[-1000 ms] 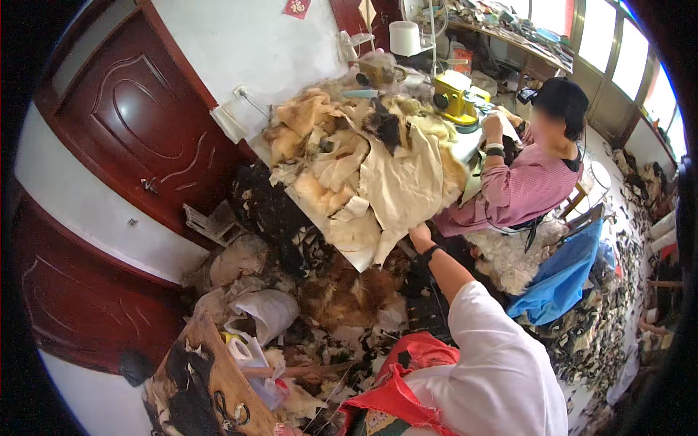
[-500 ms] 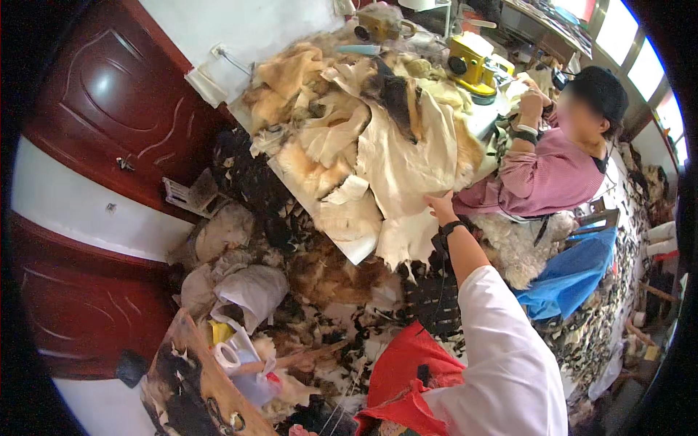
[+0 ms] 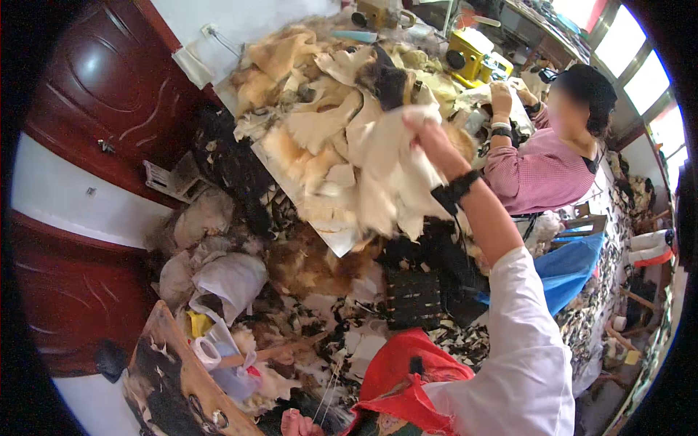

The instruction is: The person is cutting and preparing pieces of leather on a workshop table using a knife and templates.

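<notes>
My right hand [image 3: 430,139], smeared by motion, grips a pale cream piece of hide [image 3: 385,174] and lifts it above the table. Its lower end hangs blurred over the table's near corner. Beneath and behind spreads a heap of tan and cream fur pelts [image 3: 291,138], with a dark-furred piece [image 3: 390,81] among them. Only the curled fingers of my left hand [image 3: 299,423] show at the lower edge, beside thin pale strands; what they hold, if anything, is hidden. A red cloth [image 3: 407,370] lies near my right sleeve.
At the right a person in pink [image 3: 545,167] works with both hands by a yellow machine [image 3: 472,62]. A wooden board with scissors [image 3: 174,378] stands at lower left, near plastic bags [image 3: 231,283]. A blue cloth [image 3: 567,272] hangs over a chair; scraps cover the floor.
My right hand has moved up and slightly left, raising the cream hide from the heap. My left fingers show more at the lower edge. The co-worker's hands have shifted.
</notes>
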Demonstrator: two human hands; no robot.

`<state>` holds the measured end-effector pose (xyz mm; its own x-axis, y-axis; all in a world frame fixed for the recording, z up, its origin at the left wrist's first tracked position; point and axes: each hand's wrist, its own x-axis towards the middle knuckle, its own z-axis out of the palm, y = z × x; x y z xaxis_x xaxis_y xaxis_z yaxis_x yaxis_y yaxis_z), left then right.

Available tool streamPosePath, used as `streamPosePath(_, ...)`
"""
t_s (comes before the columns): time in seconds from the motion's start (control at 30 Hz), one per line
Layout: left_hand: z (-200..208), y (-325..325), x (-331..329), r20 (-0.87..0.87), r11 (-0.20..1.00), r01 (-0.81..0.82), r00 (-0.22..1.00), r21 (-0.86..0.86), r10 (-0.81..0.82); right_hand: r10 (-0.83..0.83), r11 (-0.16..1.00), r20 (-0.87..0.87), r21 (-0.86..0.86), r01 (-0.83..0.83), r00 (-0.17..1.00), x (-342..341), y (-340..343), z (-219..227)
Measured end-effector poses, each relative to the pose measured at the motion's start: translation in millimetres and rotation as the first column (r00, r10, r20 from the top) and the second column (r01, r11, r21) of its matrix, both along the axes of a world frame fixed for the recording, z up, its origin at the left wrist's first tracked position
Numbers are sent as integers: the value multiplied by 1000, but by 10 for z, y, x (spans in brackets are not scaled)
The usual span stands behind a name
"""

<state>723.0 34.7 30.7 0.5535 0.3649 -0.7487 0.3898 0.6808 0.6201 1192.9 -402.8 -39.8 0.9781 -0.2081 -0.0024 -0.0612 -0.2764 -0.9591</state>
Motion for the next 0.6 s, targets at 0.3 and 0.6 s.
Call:
streamPosePath(0.3,147,39,-281,107,997,-38,993,-69,46,-302,953,205,30,303,931,466,215,-47)
streamPosePath(0.6,285,-121,-371,-249,189,411,794,892,-554,-261,936,-299,153,316,918,124,849,-1630)
